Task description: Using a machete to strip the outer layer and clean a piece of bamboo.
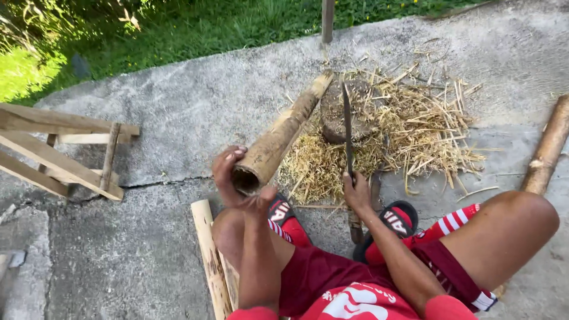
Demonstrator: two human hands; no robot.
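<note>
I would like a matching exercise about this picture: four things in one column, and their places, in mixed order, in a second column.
Things:
1. bamboo tube
2. long blade
3. wooden frame
4. straw-like shavings

Places:
A. on the concrete at the far left
B. gripped at its open end by the left hand
C. scattered around the round block
D. held in the right hand, reaching onto the block

Pairs: 1-B, 2-D, 3-A, 4-C

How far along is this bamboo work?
Done: a heap of shavings lies around the chopping block, and split pieces lie by the knee. In hand: the left hand grips the whole bamboo pole; the right hand holds a long blade. Left: this pole is uncut, and another pole lies at right.
</note>
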